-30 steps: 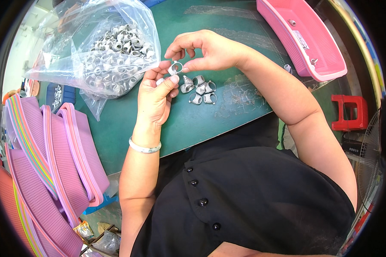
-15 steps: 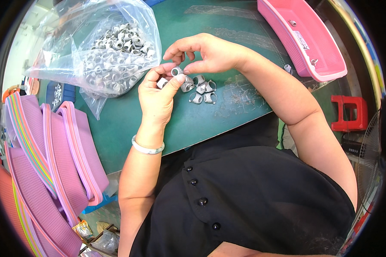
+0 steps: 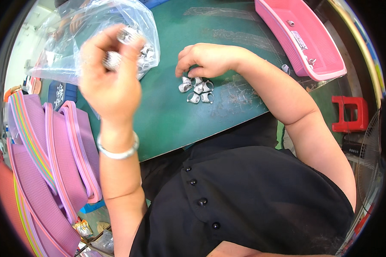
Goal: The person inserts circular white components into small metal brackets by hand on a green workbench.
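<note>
My left hand [image 3: 109, 79], smeared by motion, is raised in front of the clear plastic bag [image 3: 148, 25]. Silver rings [image 3: 112, 61] with a dark scaly texture are held in its curled fingers, one of them near the thumb tip. My right hand [image 3: 208, 60] hovers with bent fingers at the far edge of a small cluster of similar rings [image 3: 199, 88] on the green table. A gap shows between its thumb and fingers, with nothing visible in it. Many more rings fill the bag, partly hidden behind my left hand.
A pink basket [image 3: 302, 47] with a few rings stands at the far right, a single ring [image 3: 285, 68] beside it. Stacked purple and pink baskets [image 3: 68, 150] rise at the left. A red stool [image 3: 349, 113] is right of the table. Another person's hand [image 3: 76, 22] shows behind the bag.
My left hand has swung left and up from beside the cluster to the bag, carrying rings. My right hand has parted from it and dropped a little toward the cluster.
</note>
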### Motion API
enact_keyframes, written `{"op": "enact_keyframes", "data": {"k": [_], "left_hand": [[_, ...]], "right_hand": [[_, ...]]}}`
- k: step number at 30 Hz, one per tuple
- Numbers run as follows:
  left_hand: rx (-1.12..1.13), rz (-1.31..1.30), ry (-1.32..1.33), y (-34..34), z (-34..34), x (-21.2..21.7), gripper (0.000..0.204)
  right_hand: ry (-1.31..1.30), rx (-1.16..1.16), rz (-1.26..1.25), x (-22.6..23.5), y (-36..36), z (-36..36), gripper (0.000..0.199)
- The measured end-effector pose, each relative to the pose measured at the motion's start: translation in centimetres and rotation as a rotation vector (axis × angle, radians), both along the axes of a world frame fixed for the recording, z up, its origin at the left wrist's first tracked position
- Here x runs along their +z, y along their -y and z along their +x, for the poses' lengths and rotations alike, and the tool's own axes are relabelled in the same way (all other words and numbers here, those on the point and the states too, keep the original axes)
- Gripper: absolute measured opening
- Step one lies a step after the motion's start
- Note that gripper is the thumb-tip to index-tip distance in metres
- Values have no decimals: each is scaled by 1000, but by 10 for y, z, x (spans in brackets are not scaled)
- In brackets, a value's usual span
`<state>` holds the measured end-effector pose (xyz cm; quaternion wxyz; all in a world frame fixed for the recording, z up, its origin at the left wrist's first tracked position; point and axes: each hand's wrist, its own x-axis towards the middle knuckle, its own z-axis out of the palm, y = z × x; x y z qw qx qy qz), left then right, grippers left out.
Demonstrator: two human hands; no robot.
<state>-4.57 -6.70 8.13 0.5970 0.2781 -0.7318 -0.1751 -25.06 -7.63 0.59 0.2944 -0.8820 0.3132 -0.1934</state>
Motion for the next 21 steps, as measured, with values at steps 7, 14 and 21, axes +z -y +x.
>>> {"op": "enact_keyframes", "data": {"k": [7, 14, 21], "left_hand": [[626, -338, 748, 84, 48, 13, 22], [205, -224, 317, 5, 15, 3, 9], [-86, 986, 155, -42, 3, -67, 21]], "right_hand": [[-109, 1, -38, 3, 3, 0, 14], [-77, 24, -104, -3, 1, -3, 14], [90, 55, 19, 2, 1, 1, 15]]}}
